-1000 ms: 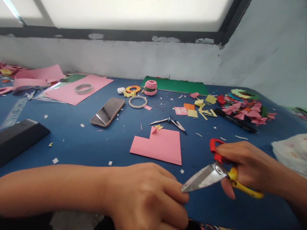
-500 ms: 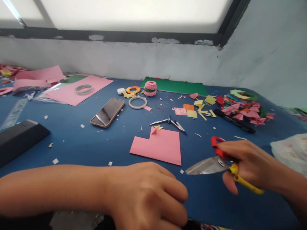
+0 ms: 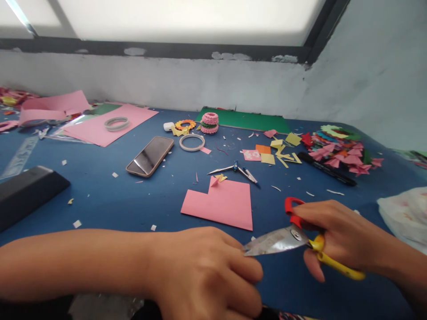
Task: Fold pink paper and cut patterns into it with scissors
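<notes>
My right hand (image 3: pixel 347 235) grips scissors (image 3: pixel 273 242) with a red and a yellow handle. The blades are nearly closed and point left, their tip at the fingers of my left hand (image 3: pixel 203 271). My left hand rests near the table's front edge with its fingers curled tight, and anything inside them is hidden. A notched pink paper sheet (image 3: pixel 223 202) lies flat on the blue table (image 3: pixel 116 200) just beyond both hands.
A drawing compass (image 3: pixel 236 169), phone (image 3: pixel 150 155), tape ring (image 3: pixel 191 142) and black marker (image 3: pixel 325 168) lie further back. Folded paper shapes (image 3: pixel 340 149) pile at the right, a white plastic bag (image 3: pixel 405 215) at the right edge, a black box (image 3: pixel 26 191) at the left. Paper scraps are scattered about.
My right hand swung the scissors away to the right, then brought them back left, so the blade tip meets my left fingers again. My left hand stayed in place.
</notes>
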Demonstrator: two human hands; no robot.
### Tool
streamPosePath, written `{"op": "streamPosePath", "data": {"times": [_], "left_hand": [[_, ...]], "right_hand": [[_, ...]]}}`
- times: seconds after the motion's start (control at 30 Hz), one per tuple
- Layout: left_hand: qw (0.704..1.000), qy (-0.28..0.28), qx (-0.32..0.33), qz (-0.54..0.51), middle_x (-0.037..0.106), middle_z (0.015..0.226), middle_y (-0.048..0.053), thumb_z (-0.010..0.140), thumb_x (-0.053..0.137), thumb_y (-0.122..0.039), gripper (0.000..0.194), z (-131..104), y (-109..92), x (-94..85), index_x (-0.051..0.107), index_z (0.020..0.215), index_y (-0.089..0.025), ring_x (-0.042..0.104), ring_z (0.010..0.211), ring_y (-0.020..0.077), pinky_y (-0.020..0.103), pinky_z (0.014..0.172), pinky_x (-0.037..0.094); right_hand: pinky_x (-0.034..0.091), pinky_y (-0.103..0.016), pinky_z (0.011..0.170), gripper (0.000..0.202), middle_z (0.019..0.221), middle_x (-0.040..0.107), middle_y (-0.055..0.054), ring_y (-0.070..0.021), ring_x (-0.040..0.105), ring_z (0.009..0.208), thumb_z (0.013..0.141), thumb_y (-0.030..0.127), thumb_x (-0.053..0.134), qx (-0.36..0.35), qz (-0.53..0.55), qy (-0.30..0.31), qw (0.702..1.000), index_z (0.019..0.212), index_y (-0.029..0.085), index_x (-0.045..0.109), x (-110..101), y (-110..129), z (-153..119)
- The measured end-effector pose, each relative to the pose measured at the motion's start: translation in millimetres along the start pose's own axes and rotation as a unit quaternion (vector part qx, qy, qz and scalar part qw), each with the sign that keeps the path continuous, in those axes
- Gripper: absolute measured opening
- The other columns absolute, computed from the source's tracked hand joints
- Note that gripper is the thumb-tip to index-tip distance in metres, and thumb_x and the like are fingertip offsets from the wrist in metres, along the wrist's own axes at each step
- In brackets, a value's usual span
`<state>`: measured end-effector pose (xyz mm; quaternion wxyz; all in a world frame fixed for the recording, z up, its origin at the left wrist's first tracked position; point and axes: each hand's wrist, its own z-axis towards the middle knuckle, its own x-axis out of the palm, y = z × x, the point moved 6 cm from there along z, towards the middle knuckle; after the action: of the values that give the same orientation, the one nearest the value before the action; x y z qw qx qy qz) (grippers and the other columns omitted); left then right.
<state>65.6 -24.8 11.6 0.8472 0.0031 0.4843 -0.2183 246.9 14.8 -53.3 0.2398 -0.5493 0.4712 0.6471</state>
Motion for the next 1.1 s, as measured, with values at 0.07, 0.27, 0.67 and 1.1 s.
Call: {"op": "streamPosePath", "data": {"times": [0.07,0.27,0.67,1.1], "left_hand": [[1.0,0.01,-0.004,0.002,0.034,0.043,-0.005,0.057,0.059,-0.017,0.039,0.8,0.0,0.9,0.022,0.042,-0.019,0.035,0.049,0.0104,0.028,0.044,0.032],[1.0,0.011,-0.001,0.002,0.035,0.043,-0.005,0.057,0.059,-0.017,0.039,1.1,0.4,1.9,0.023,0.041,-0.019,0.034,0.047,0.0101,0.028,0.043,0.032],[1.0,0.024,0.0,0.007,0.035,0.042,-0.004,0.057,0.058,-0.016,0.038,2.0,-0.2,2.4,0.024,0.04,-0.019,0.037,0.048,0.0102,0.027,0.044,0.033],[0.999,0.036,0.003,0.003,0.033,0.042,-0.005,0.057,0.059,-0.017,0.041,2.5,0.4,4.1,0.02,0.043,-0.019,0.037,0.046,0.0101,0.027,0.043,0.033]], "right_hand": [[0.023,-0.019,0.042,0.04,0.042,0.047,0.006,-0.006,0.033,0.042,0.045,0.026,0.08,0.006,0.014,0.012,1.0,0.041,0.015,0.041,1.2,-0.2,-0.9],[0.023,-0.02,0.043,0.024,0.043,0.051,0.005,-0.0069,0.038,0.043,0.053,0.015,0.072,-0.001,0.037,0.041,0.998,0.04,0.017,0.052,3.2,4.2,-0.9],[0.024,-0.021,0.043,0.023,0.042,0.051,0.005,-0.0065,0.039,0.042,0.055,0.009,0.068,-0.03,0.04,0.022,0.999,0.039,0.018,0.054,-0.3,8.1,-1.2],[0.024,-0.021,0.043,0.021,0.042,0.053,0.005,-0.0079,0.039,0.041,0.052,0.003,0.043,-0.039,0.044,0.009,0.998,0.04,0.019,0.049,0.7,6.9,-2.7]]}}
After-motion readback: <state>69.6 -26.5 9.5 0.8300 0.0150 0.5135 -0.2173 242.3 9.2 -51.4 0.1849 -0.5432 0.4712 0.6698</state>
